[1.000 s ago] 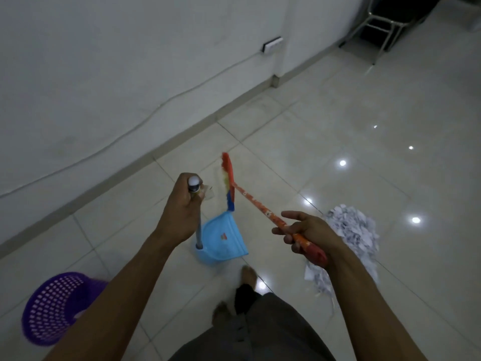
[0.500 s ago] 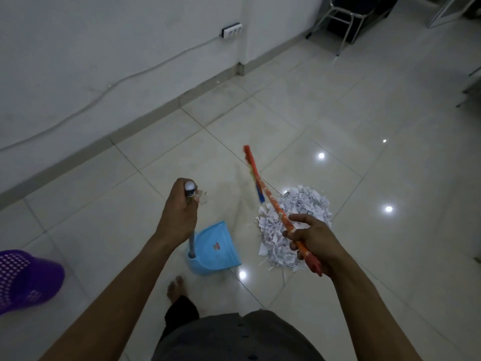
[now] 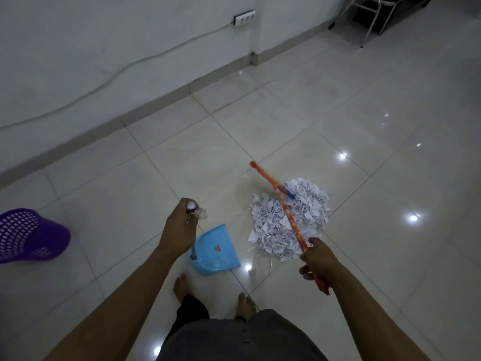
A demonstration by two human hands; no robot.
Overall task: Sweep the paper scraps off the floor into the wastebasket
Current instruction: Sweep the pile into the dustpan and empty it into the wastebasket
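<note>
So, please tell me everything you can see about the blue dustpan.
The blue dustpan looks like light blue plastic, with a small red label inside and no scraps showing in it. A thin metal pole rises from its rear socket; the left hand grips the pole's top. Its open mouth faces the paper pile, slightly apart from it, on the tiled floor.
</note>
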